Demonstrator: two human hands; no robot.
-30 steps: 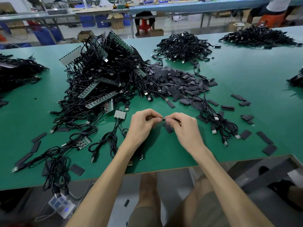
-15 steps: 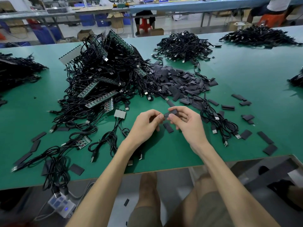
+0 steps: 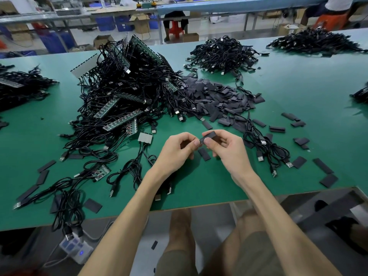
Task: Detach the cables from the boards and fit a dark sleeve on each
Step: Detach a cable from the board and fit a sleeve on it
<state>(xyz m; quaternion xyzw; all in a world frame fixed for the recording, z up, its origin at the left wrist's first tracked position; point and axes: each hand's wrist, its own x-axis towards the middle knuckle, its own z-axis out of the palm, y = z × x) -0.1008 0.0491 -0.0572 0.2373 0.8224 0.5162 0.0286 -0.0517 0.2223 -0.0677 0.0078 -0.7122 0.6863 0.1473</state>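
Head camera, looking down at a green table (image 3: 298, 86) from where a person sits. Both bare forearms reach in from the bottom edge and the hands meet just above the table's near middle.

The right hand (image 3: 227, 150) pinches a dark sleeve (image 3: 208, 136) between thumb and fingers and holds it in the air. The left hand (image 3: 179, 150) has its fingers curled, with thumb and forefinger at the sleeve's left end. I cannot tell whether they grip anything there.

Another loose sleeve (image 3: 204, 154) lies flat on the table directly under the hands. Behind and to the left is a tall tangle of black cables and boards (image 3: 127, 92). Beside it on the right is a heap of sleeves (image 3: 215, 98), and farther back is a separate cable pile (image 3: 223, 52). A few cables (image 3: 264, 148) lie just right of the right hand.
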